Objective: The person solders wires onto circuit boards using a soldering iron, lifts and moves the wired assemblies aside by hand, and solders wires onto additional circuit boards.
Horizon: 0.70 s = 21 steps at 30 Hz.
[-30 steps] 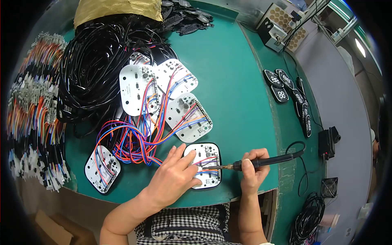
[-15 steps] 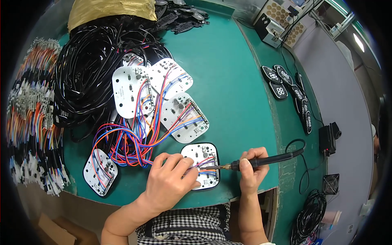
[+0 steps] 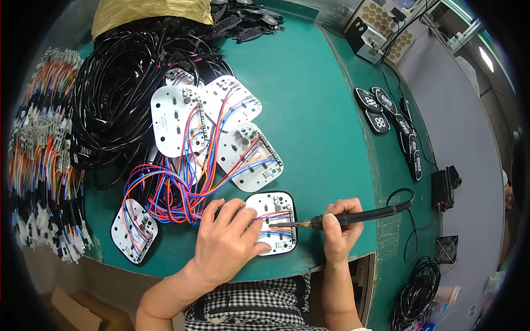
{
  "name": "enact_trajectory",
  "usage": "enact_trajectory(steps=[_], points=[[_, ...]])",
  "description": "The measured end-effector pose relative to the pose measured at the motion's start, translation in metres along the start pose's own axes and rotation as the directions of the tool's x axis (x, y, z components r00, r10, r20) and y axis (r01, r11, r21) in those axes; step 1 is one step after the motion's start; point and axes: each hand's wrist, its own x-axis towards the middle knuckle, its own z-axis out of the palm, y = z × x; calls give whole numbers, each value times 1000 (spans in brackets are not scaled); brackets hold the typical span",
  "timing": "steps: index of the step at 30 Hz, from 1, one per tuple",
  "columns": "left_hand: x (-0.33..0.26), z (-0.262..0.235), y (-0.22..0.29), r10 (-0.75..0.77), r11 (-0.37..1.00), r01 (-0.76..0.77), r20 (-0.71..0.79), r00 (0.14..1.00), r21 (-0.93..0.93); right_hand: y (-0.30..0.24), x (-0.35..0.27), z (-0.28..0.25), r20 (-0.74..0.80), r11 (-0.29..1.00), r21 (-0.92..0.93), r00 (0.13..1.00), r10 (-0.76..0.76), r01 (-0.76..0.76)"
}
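Note:
A soldering iron (image 3: 348, 219) is gripped in my right hand (image 3: 340, 229), fingers and thumb wrapped round its black handle. Its metal tip points left, over the middle of a white circuit board (image 3: 269, 205) set in a dark rounded casing. Red, blue and orange wires cross that board to its right-hand row of contacts. My left hand (image 3: 229, 234) holds the board's left side, index finger and thumb apart on it. The bundle of coloured wires (image 3: 176, 193) passes beneath that hand, which hides part of them. Whether the tip touches the board I cannot tell.
Several wired white boards (image 3: 179, 121) lie beyond my left hand, and another board (image 3: 134, 231) sits left. Coiled black cables (image 3: 110, 99) and bundled connector leads (image 3: 44, 160) fill the left. Dark display panels (image 3: 378, 122) and a black iron stand (image 3: 443, 186) lie right.
My left index finger has uncurled a little and the fingers have shifted slightly left on the board. The iron's tip has moved barely, if at all.

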Motion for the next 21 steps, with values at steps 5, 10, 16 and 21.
enact_trajectory(steps=[5,10,16,21], points=[[-1,-1,1,-63,998,64,36,997,-19,0,-1,-1,11,1000,-4,1000,22,-22],[-4,1,-1,-85,994,91,87,993,-62,-2,0,1,3,1000,-9,1000,24,-24],[-4,1,-1,-91,993,96,84,992,-63,-2,0,2,-10,999,-13,999,35,-35],[-4,2,-1,-89,994,94,80,993,-62,-2,1,2,-17,998,-19,998,55,-55]])
